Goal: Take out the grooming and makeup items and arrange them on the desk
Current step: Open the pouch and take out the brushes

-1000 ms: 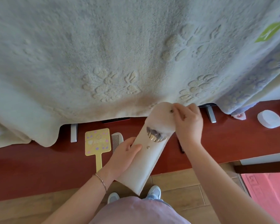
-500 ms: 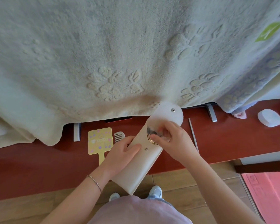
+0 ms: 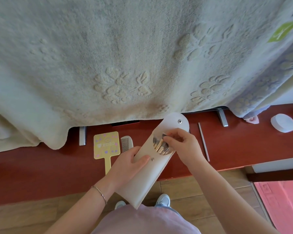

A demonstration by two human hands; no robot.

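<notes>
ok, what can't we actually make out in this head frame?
- Brushes: count unclear; lower parts hidden in the pouch, tips behind the right hand.
- Comb: lower end behind the left hand.
- Desk back: covered by the blanket.

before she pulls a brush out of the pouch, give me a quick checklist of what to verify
1. Pouch flap open: ok, the flap with its snap is folded back on the pouch.
2. Pouch held steady: ok, the left hand grips its side.
3. Brush gripped: cannot tell, the right hand has its fingertips among the brushes, but which one it pinches is unclear.
4. Bare desk to lay it on: ok, free surface right of the thin stick.
5. Items already laid out are out of the way: ok, mirror and comb lie left of the pouch.
</notes>
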